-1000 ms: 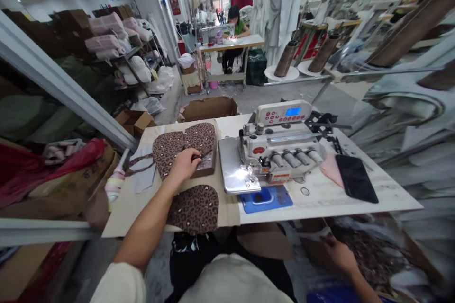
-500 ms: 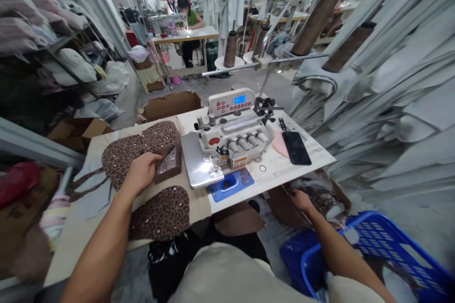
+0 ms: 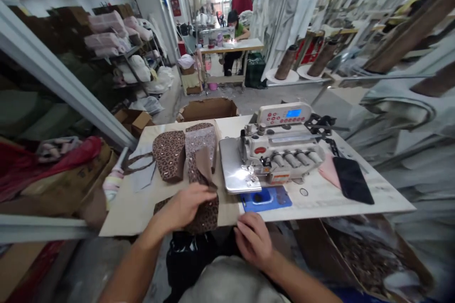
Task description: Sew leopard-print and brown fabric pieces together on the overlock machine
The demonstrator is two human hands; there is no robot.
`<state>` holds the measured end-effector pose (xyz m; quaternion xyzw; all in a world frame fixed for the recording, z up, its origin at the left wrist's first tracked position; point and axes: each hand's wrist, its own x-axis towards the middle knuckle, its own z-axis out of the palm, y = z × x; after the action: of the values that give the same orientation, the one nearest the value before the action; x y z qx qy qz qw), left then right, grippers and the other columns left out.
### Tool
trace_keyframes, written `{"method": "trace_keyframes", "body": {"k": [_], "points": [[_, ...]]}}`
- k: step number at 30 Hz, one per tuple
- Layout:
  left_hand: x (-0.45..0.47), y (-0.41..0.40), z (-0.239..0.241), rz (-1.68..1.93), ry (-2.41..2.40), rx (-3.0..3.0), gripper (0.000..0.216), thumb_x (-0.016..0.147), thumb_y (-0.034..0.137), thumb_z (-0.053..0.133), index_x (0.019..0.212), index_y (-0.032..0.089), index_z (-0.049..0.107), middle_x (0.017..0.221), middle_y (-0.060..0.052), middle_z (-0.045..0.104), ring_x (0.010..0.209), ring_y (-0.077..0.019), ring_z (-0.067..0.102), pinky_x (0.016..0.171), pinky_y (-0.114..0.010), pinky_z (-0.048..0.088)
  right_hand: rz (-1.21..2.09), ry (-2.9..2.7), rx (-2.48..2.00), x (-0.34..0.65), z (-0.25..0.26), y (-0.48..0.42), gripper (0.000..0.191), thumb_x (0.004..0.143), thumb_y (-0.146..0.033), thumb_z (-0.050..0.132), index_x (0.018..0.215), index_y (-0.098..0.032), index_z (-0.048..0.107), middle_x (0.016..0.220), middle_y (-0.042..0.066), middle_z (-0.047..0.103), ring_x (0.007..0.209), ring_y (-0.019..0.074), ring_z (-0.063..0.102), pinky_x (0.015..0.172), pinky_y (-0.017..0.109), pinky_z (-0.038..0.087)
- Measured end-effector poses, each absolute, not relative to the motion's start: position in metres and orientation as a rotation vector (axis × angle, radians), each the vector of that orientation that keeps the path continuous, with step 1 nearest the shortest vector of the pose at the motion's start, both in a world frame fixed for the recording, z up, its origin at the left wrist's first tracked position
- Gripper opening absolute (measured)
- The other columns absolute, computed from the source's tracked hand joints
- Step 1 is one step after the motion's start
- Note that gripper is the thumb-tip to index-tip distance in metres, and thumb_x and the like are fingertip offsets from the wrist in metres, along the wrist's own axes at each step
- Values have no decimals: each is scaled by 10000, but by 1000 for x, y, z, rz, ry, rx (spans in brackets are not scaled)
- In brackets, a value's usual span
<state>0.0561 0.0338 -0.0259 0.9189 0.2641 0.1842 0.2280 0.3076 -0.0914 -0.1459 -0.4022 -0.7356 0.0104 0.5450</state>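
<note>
My left hand [image 3: 188,203] pinches the edge of a folded leopard-print fabric piece [image 3: 203,165], its plain brown underside partly turned up. Below that hand lies a second leopard-print piece [image 3: 204,221] near the table's front edge. Farther left rests a leopard-print stack [image 3: 168,155], apart from the hand. My right hand [image 3: 253,237] is at the front edge of the table, fingers curled together; whatever they may hold is hidden. Just beyond it is a blue plate [image 3: 266,199] below the overlock sewing machine [image 3: 280,149], with its shiny metal cover [image 3: 231,163] to the left.
A black phone [image 3: 352,180] lies on the table's right side by a pink piece [image 3: 330,170]. An open carton [image 3: 208,109] stands behind the table. A box of brown scraps [image 3: 369,255] sits low at right. A person [image 3: 234,38] works at another sewing machine beyond.
My left hand has moved right and nearer, lifting and folding the fabric piece. My right hand has come from beside the scrap box to the table's front edge. The view has swung left.
</note>
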Motion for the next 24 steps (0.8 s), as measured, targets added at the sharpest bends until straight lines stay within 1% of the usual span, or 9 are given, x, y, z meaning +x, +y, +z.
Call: {"method": "trace_keyframes", "body": {"k": [3, 6, 9, 13, 15, 17, 20, 22, 24], "points": [[35, -14, -5, 347, 476, 2262, 459, 1007, 130, 401, 1329, 287, 689, 1170, -87, 769, 1099, -201, 705, 983, -322, 547, 191, -1900, -919, 270, -118, -73, 785, 826, -85, 670, 1533, -280, 388, 1426, 186, 613, 1386, 379, 526, 1063, 672, 474], [10, -44, 6, 335, 386, 2055, 402, 1076, 286, 383, 1332, 309, 691, 1087, -97, 790, 1059, -212, 729, 972, -321, 544, 745, -2175, -558, 242, -104, -66, 924, 824, -295, 754, 1606, -243, 264, 1412, 171, 640, 1360, 345, 564, 1165, 614, 385], [-13, -58, 4, 389, 488, 2026, 432, 1094, 387, 341, 1337, 315, 691, 1103, -108, 786, 1074, -216, 730, 988, -321, 536, 1392, -2113, -379, 220, -104, -66, 1007, 797, -519, 809, 1602, -205, 293, 1218, 106, 732, 1016, 213, 723, 923, 326, 564], [-42, -68, -5, 493, 585, 2053, 438, 1096, 407, 345, 1272, 291, 729, 957, -98, 790, 919, -196, 737, 864, -290, 554, 1757, -2107, -485, 215, -114, -56, 752, 754, -606, 824, 1332, -168, 626, 816, -24, 713, 641, 117, 614, 584, 190, 464], [-59, -69, -14, 592, 634, 2070, 390, 1084, 387, 411, 1231, 274, 754, 885, -92, 784, 858, -192, 734, 819, -281, 563, 1800, -2264, -481, 224, -115, -44, 503, 741, -580, 839, 997, -159, 744, 698, -47, 656, 600, 107, 571, 542, 181, 408], [-75, -65, -30, 667, 790, 2091, 331, 1060, 350, 485, 1204, 273, 773, 924, -89, 798, 876, -195, 747, 812, -273, 580, 1766, -2348, -527, 234, -110, -28, 355, 758, -497, 838, 809, -164, 728, 664, -43, 645, 610, 118, 580, 543, 186, 400], [-86, -50, -66, 744, 1245, 2054, 314, 1010, 324, 535, 1196, 266, 781, 1097, -83, 804, 995, -221, 760, 882, -314, 607, 1405, -2198, -1056, 243, -98, -7, 194, 863, -320, 727, 1007, -191, 732, 914, 30, 755, 828, 192, 682, 719, 245, 498], [-86, -39, -93, 779, 1529, 1998, 345, 975, 338, 532, 1183, 228, 785, 1155, -99, 793, 1052, -254, 755, 925, -375, 614, 1102, -2075, -1497, 242, -93, -1, 357, 919, -256, 639, 1273, -211, 646, 1091, 90, 764, 969, 243, 711, 831, 302, 513], [-82, -32, -115, 802, 1689, 1975, 368, 949, 353, 523, 1146, 198, 794, 1133, -115, 796, 1040, -272, 759, 917, -402, 623, 930, -2081, -1770, 240, -94, -1, 501, 949, -249, 603, 1440, -209, 512, 1104, 118, 766, 979, 271, 734, 840, 324, 514]]}}
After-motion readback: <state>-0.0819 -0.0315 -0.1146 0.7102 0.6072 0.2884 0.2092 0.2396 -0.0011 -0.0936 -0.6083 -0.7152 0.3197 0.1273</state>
